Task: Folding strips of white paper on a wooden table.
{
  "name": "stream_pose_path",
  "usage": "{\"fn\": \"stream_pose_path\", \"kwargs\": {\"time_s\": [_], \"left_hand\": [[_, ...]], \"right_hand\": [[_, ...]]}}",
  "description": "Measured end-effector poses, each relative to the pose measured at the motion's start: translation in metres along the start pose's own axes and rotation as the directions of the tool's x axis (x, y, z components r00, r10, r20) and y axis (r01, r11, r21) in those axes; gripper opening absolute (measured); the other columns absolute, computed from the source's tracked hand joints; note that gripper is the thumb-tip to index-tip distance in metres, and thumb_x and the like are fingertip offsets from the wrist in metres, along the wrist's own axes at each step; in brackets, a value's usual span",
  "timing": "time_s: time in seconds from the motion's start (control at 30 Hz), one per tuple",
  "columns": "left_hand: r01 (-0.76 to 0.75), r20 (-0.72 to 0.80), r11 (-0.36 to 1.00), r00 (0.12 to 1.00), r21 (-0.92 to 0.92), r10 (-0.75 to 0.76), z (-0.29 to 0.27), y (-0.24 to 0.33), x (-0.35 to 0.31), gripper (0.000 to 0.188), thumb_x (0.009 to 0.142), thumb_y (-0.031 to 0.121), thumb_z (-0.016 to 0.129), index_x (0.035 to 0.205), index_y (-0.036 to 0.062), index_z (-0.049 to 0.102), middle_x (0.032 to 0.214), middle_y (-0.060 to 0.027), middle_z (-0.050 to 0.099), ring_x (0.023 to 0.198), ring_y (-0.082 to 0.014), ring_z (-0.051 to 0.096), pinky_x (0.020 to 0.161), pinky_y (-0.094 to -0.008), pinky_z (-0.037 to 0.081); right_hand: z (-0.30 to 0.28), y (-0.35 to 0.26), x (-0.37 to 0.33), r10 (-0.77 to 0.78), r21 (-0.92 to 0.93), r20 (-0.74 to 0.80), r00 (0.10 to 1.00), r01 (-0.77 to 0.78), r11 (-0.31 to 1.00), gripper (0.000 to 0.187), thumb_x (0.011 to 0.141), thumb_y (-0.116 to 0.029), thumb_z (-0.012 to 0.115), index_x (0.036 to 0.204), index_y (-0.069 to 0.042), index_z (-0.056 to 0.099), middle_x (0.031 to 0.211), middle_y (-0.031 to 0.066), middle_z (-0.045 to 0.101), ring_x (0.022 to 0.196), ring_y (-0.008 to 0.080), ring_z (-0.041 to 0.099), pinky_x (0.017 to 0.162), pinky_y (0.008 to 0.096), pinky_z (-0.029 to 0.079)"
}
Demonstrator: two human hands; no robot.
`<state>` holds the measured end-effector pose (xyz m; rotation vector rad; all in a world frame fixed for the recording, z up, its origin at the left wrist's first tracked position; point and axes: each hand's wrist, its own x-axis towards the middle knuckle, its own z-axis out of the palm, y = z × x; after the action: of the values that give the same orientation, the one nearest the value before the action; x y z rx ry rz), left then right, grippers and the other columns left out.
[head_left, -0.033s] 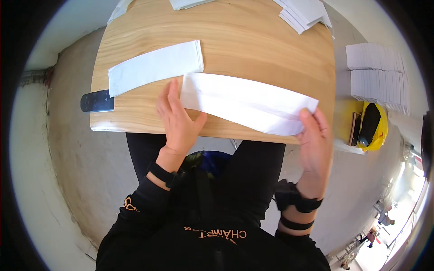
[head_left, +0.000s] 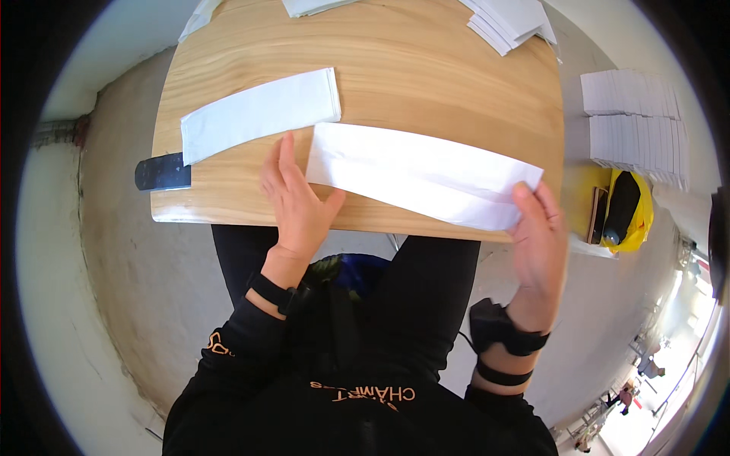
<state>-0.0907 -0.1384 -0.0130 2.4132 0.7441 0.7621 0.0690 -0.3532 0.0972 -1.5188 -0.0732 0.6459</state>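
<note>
A long white folded paper strip (head_left: 414, 175) lies slantwise near the table's front edge, with a faint lengthwise crease. My right hand (head_left: 538, 228) pinches its right end, thumb on top and fingers beneath. Just off the strip's left end is my left hand (head_left: 296, 199), fingers and thumb apart, with nothing in it. Beyond that hand, to the left, a flat stack of white folded paper (head_left: 261, 112) rests on the wood. A dark flat object (head_left: 164, 172), perhaps a remote control, sticks out from under the stack and past the table's left edge.
The wooden table (head_left: 395, 68) has rounded corners. More white papers (head_left: 506, 24) lie at its far right, and another paper pile (head_left: 315, 6) at the far edge. Beyond its right side stand rows of white paper stacks (head_left: 635, 140) and a yellow bag (head_left: 630, 213) with dark things.
My right hand has shifted slightly right, drawing the paper strip with it, so the strip's left end is farther from my left hand. The left hand has barely moved.
</note>
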Motion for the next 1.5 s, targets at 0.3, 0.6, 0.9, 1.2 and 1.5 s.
{"fn": "stream_pose_path", "kwargs": {"time_s": [0.3,0.6,0.9,1.2,1.5], "left_hand": [[-0.139,0.115,0.99,0.983,-0.017,0.14,0.005,0.0,0.004,0.032,0.065,-0.001,0.069,0.093,0.0101,0.058,0.115,-0.0081,0.055,0.11,-0.0281,0.049,0.104,-0.0421,0.03],[-0.203,0.11,0.979,0.974,0.017,0.2,0.014,0.0,-0.001,0.022,0.066,0.006,0.069,0.086,0.0145,0.063,0.112,-0.005,0.056,0.103,-0.0221,0.055,0.106,-0.0471,0.025],[-0.226,0.12,0.974,0.967,0.006,0.224,0.013,0.001,0.0,0.022,0.066,0.008,0.071,0.085,0.0154,0.063,0.112,-0.005,0.057,0.103,-0.0226,0.054,0.105,-0.0469,0.025],[-0.216,0.133,0.976,0.968,0.009,0.213,0.011,0.0,0.0,0.021,0.068,0.007,0.071,0.086,0.0161,0.063,0.111,-0.0026,0.057,0.1,-0.021,0.056,0.105,-0.0461,0.026],[-0.205,0.13,0.979,0.971,0.015,0.202,0.012,-0.001,-0.001,0.019,0.069,0.009,0.071,0.085,0.0156,0.062,0.109,-0.002,0.058,0.099,-0.0204,0.057,0.106,-0.0445,0.025]], "right_hand": [[-0.082,0.039,0.04,0.058,-0.11,-0.095,0.994,-0.069,0.992,0.028,0.094,-0.017,0.059,0.115,0.002,0.062,0.1,0.0047,0.065,0.09,0.0087,0.059,0.079,0.0251,0.047],[-0.089,0.079,0.056,-0.076,-0.471,-0.241,0.968,-0.048,0.881,0.03,0.09,-0.016,0.064,0.114,0.002,0.061,0.091,0.0058,0.066,0.08,0.0094,0.058,0.071,0.0247,0.045],[-0.099,0.098,0.059,-0.209,-0.594,-0.331,0.92,-0.031,0.804,0.037,0.085,-0.017,0.067,0.117,0.001,0.059,0.087,0.011,0.068,0.076,0.0134,0.061,0.069,0.0272,0.048],[-0.066,0.08,0.047,-0.604,-0.989,-0.133,0.786,-0.065,0.134,0.033,0.082,-0.015,0.069,0.114,-0.006,0.062,0.088,0.0093,0.062,0.078,0.0189,0.06,0.067,0.0316,0.049],[0.063,0.073,0.044,-0.281,-0.635,0.275,0.919,0.393,0.665,0.023,0.081,-0.004,0.065,0.103,-0.011,0.063,0.093,0.0078,0.057,0.077,0.0192,0.062,0.067,0.0332,0.049]]}}
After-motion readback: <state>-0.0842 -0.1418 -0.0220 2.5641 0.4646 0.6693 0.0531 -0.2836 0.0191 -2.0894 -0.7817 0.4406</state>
